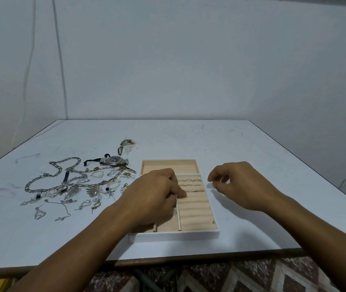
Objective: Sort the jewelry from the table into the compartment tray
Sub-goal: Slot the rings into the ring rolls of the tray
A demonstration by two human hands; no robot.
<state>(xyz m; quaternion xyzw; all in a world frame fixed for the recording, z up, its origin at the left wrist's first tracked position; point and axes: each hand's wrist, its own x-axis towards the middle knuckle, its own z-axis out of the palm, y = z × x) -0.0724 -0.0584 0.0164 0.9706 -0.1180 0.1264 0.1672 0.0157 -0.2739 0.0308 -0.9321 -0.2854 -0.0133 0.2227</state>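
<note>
Presently the left hand (155, 192) is pressing curled fingers onto the tray's (174, 236) ring rolls (195, 209) while the right hand (241, 184) is hovering alongside, half-curled; whether either is holding anything cannot be told.

No readable text, labels or numbers anywhere. Dial on the watch (114, 160) is too small to make out any brand or numerals. Nothing legible on the tray (174, 236) or table (252, 154).

Left hand (157, 192) curled palm-down, right hand (237, 184) raised, thumb and forefinger nearly meeting
</note>
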